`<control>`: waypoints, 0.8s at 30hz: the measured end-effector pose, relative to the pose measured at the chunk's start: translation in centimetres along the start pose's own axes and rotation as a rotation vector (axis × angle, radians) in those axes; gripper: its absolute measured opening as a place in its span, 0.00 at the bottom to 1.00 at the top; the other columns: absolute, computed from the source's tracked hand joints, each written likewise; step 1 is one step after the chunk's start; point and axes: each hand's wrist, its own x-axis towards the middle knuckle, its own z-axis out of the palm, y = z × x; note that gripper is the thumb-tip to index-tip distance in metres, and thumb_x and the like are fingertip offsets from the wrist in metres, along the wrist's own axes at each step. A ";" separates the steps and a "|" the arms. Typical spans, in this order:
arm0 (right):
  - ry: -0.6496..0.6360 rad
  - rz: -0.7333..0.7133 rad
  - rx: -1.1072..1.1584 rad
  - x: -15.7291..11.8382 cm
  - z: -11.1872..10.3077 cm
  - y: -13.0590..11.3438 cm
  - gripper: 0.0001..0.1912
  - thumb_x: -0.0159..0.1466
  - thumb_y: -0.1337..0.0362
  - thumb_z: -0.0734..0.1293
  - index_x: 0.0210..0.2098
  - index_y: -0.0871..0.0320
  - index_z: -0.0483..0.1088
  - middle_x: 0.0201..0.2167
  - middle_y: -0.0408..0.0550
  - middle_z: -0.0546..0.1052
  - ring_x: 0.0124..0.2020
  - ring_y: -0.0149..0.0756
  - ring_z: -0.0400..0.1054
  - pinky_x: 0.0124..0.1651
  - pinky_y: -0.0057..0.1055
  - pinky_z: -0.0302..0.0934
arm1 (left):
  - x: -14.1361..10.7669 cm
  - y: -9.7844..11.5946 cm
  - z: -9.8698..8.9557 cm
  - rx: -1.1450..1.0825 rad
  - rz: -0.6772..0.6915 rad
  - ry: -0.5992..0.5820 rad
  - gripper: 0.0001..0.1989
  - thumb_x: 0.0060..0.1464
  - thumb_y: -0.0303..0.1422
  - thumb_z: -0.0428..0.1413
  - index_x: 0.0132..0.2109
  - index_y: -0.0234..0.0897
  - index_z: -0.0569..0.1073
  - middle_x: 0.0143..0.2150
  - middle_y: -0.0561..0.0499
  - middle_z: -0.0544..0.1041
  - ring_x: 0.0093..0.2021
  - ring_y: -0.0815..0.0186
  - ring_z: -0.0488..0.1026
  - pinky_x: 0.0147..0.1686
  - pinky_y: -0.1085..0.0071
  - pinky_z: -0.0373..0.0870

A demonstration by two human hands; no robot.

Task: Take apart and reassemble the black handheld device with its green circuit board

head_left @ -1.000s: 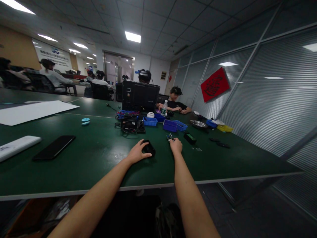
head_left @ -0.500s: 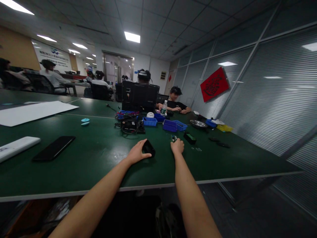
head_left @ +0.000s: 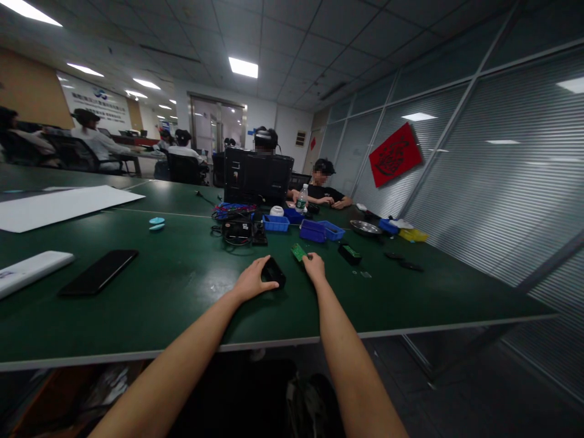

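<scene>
Fingers of the right hand [head_left: 314,268] pinch a green circuit board [head_left: 298,252] to the right of an open black case [head_left: 278,272], which the left hand [head_left: 252,280] grips between thumb and fingers on the green tabletop [head_left: 191,328]. Blue bins [head_left: 312,232] stand beyond.

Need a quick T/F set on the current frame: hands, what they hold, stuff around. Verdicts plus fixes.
1. The right hand holds a green circuit board. True.
2. The left hand grips a black case. True.
3. The circuit board sits inside the black case. False: it is apart from the case, in the right hand.
4. In the view, the plastic bottle stands to the right of the black monitor. True.
5. The two hands are clasped together. False: they are apart, with green table showing between them.
</scene>
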 end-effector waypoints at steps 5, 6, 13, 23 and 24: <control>0.114 0.034 -0.136 -0.2 -0.7 0.1 0.25 0.59 0.53 0.56 0.49 0.63 0.65 0.45 0.61 0.69 0.47 0.47 0.63 0.45 0.37 0.56 | 0.0 0.2 0.0 -0.013 -0.011 -0.007 0.44 0.39 0.48 0.58 0.61 0.39 0.52 0.60 0.44 0.58 0.59 0.57 0.56 0.57 0.62 0.54; 0.137 0.026 -0.161 -0.3 -0.7 0.1 0.27 0.59 0.52 0.57 0.51 0.63 0.64 0.46 0.62 0.68 0.47 0.48 0.62 0.46 0.37 0.56 | 0.0 0.2 0.0 -0.013 -0.015 -0.007 0.44 0.39 0.48 0.58 0.61 0.39 0.51 0.60 0.43 0.58 0.59 0.56 0.56 0.57 0.62 0.54; 0.181 -0.016 -0.258 -0.5 -0.1 0.4 0.26 0.57 0.54 0.61 0.52 0.61 0.62 0.47 0.60 0.66 0.48 0.46 0.60 0.47 0.36 0.54 | 0.0 0.3 0.1 0.030 -0.032 0.013 0.45 0.39 0.49 0.58 0.62 0.41 0.50 0.57 0.43 0.60 0.57 0.56 0.59 0.55 0.63 0.56; 0.022 0.007 -0.156 0.4 -0.8 0.8 0.25 0.55 0.57 0.61 0.51 0.57 0.64 0.48 0.55 0.67 0.48 0.48 0.61 0.46 0.37 0.56 | 0.0 -0.4 0.3 0.193 -0.141 0.172 0.44 0.40 0.52 0.55 0.61 0.39 0.52 0.49 0.43 0.63 0.50 0.56 0.64 0.50 0.64 0.61; 0.014 -0.001 -0.151 0.4 -0.8 0.8 0.27 0.55 0.55 0.61 0.52 0.58 0.64 0.48 0.56 0.67 0.48 0.48 0.61 0.46 0.37 0.56 | 0.0 -0.5 0.3 0.188 -0.141 0.182 0.45 0.40 0.52 0.56 0.62 0.38 0.51 0.51 0.42 0.63 0.52 0.56 0.63 0.51 0.64 0.60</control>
